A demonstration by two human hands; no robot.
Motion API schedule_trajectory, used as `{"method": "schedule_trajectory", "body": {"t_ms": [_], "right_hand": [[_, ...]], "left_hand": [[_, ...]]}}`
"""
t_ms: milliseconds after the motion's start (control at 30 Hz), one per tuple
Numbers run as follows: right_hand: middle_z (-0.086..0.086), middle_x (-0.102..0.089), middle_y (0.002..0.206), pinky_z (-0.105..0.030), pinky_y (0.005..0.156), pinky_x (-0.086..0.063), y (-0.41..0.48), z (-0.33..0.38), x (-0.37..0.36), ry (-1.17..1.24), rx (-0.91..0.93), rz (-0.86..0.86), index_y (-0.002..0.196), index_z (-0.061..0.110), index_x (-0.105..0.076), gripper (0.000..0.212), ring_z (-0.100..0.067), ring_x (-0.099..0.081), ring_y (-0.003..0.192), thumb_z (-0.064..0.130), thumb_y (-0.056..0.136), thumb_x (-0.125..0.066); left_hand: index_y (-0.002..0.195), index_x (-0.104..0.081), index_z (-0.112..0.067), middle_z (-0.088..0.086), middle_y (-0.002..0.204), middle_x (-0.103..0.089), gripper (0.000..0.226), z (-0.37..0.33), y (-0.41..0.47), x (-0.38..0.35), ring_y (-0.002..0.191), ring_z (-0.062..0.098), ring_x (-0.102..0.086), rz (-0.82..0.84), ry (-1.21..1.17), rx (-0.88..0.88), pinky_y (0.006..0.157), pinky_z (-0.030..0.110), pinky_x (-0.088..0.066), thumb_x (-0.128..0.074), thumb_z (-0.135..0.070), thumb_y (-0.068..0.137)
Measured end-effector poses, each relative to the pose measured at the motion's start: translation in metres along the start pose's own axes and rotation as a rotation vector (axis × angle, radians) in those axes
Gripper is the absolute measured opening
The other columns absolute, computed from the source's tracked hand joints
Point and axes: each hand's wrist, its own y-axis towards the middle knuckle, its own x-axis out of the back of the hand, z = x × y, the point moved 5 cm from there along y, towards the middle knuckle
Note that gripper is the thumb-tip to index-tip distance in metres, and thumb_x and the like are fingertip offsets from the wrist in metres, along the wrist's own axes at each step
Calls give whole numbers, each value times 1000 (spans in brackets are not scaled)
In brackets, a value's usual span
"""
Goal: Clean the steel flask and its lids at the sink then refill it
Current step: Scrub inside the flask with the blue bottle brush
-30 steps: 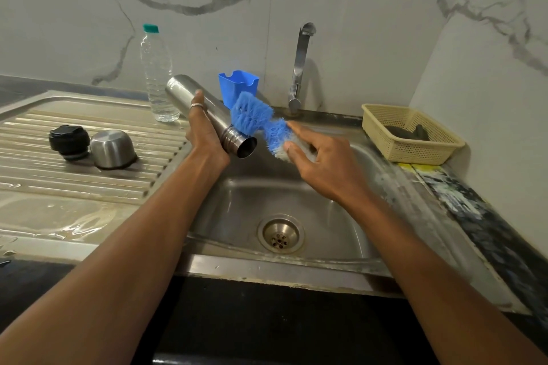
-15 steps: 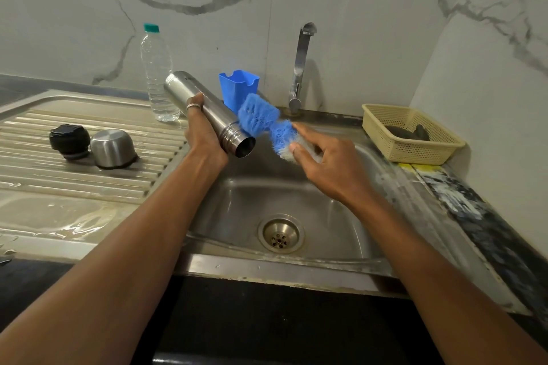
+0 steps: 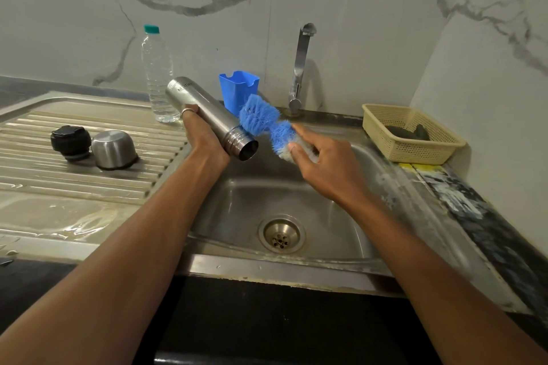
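Observation:
My left hand grips the steel flask around its body and holds it tilted over the sink, open mouth pointing down to the right. In my right hand is a blue bristle brush, its bristles resting against the flask's threaded neck from outside. The black inner lid and the steel cup lid stand upside down on the ribbed drainboard at the left.
A clear water bottle with a green cap stands behind the flask. A blue plastic holder and the tap are at the back. A cream basket with a dark scrubber sits right of the sink. The drainboard is wet.
The flask has tipped slightly and the brush has shifted up and left along its neck. My right hand followed the brush a little.

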Motion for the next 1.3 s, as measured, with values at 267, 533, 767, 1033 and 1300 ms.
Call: {"method": "schedule_trajectory", "body": {"t_ms": [267,533,767,1033,1300], "right_hand": [[6,-74,120,-39,90,-58,3,-4,2,1,-15,-1,144,35,-55,47,-13,-70,102,45,98,-59],[6,-73,123,-33,94,-55,3,-4,2,39,-16,25,143,36,-55,47,-10,-68,107,45,97,-61],[5,-72,125,-36,96,-55,3,-2,2,38,-7,21,143,34,-57,46,-11,-68,109,43,97,-62],[4,-73,124,-36,94,-56,2,-1,2,60,-4,26,143,35,-55,47,-11,-68,106,43,97,-62],[5,-72,125,-26,92,-51,3,0,6,51,-21,46,143,35,-56,46,-9,-66,107,42,98,-62]], "left_hand": [[130,-61,-5,18,122,-72,94,1,0,1,100,37,-74,45,10,26,88,61,-57,-91,-46,51],[129,-62,-7,10,104,-75,67,1,0,0,89,31,-77,39,15,15,76,48,-61,-78,-48,78],[116,-66,-8,13,107,-77,45,0,-4,-1,88,31,-77,2,38,-13,77,50,-63,-69,-44,90],[107,-69,-9,11,97,-76,41,2,-2,-2,88,29,-76,-11,-26,17,82,47,-62,-54,-46,99],[119,-65,-6,12,101,-74,49,2,-1,-5,84,31,-76,49,-2,34,73,48,-62,-71,-45,89]]}}
